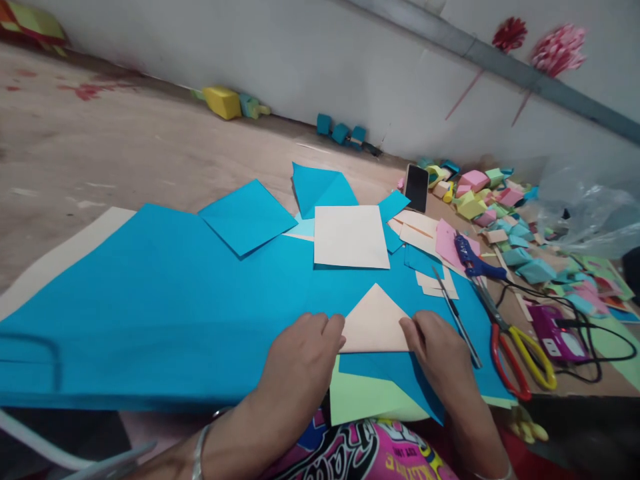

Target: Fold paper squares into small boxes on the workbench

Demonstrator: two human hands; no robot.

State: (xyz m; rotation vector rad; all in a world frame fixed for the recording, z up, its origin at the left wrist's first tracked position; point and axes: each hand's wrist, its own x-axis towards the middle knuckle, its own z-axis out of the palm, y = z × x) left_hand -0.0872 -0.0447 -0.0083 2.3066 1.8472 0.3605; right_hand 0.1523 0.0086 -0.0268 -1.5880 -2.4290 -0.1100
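A cream paper folded into a triangle (374, 321) lies on a large blue sheet (165, 307) in front of me. My left hand (300, 357) presses on the triangle's left corner with its fingers curled together. At the right corner my right hand (436, 347) presses down the same way. Just past the triangle lies a flat cream square sheet (351, 236).
Red and yellow scissors (515, 347) and a craft knife (457, 320) lie right of my right hand. A phone (416, 188), a blue glue gun (475, 260), a purple device (553, 330) with cables and several small folded paper pieces (500, 207) fill the right side. Loose blue squares (247, 217) lie farther back.
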